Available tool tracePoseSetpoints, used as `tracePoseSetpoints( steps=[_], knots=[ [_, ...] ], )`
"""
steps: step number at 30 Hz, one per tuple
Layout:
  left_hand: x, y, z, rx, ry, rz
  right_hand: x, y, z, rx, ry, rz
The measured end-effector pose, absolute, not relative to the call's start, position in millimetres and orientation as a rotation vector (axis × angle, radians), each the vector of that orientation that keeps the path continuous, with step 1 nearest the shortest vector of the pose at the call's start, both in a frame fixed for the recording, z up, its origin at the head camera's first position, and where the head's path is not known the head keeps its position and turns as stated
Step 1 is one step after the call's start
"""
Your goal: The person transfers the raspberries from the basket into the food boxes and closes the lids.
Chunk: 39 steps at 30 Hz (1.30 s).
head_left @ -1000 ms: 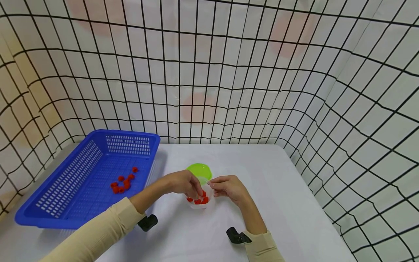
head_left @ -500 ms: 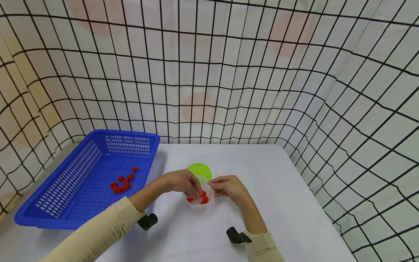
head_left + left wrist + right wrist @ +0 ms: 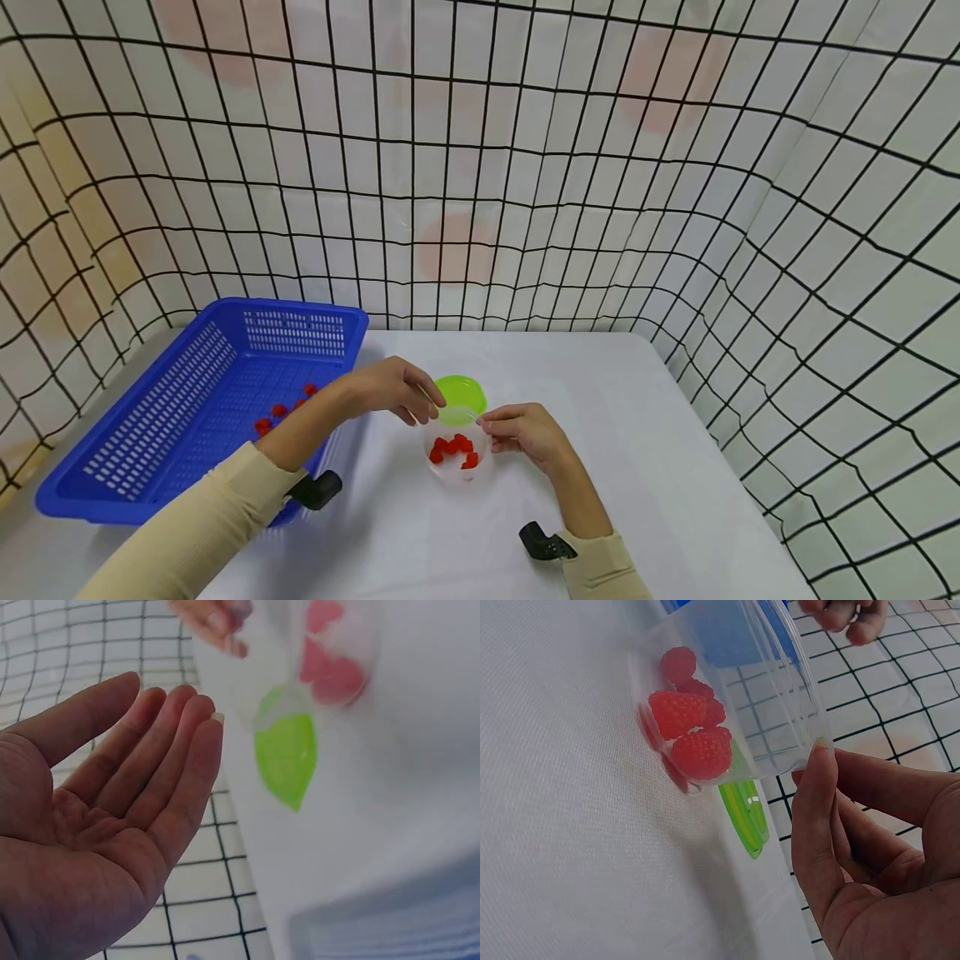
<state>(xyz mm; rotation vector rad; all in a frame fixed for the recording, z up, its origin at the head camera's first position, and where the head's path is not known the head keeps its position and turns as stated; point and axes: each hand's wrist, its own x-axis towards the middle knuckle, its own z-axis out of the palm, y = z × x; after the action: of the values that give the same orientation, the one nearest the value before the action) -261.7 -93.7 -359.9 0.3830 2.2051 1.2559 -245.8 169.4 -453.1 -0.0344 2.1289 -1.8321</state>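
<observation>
My right hand (image 3: 528, 433) pinches the rim of a clear plastic container (image 3: 769, 712) between thumb and fingers. Several raspberries (image 3: 702, 752) lie at the bottom of it. My left hand (image 3: 393, 389) hovers up and left of the container, palm turned in and fingers loosely bent. In the left wrist view that palm (image 3: 112, 840) holds nothing. Just behind the container a bright green lid (image 3: 461, 393) lies on the white table.
A large blue basket (image 3: 180, 358) stands on the left of the table, with raspberries (image 3: 279, 410) inside, partly hidden by the left forearm. Black wire mesh (image 3: 487, 200) encloses the back and sides of the white-covered table (image 3: 600, 400).
My left hand has come out of the container, moving up and left, and its fingers have loosened. The raspberries inside now show fully. My right hand keeps its pinch on the rim.
</observation>
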Motion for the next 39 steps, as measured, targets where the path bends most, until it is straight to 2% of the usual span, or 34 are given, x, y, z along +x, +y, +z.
tracePoseSetpoints(
  steps=[9,14,29,39],
  knots=[
    [-267.4,-146.4,-332.8,0.288,2.280,1.345,-243.9,170.8,-451.1,-0.038,2.129,-1.830],
    [-269.4,-183.7,-330.2,0.222,2.319,1.419,-243.5,170.0,-450.5,-0.034,2.141,-1.831],
    [-283.1,-274.2,-369.9,0.099,2.338,1.437,-243.3,170.6,-452.7,-0.029,2.125,-1.838],
    [-287.9,-299.1,-396.5,-0.053,2.340,1.329,-243.3,170.3,-450.6,-0.029,2.104,-1.859]
  ],
)
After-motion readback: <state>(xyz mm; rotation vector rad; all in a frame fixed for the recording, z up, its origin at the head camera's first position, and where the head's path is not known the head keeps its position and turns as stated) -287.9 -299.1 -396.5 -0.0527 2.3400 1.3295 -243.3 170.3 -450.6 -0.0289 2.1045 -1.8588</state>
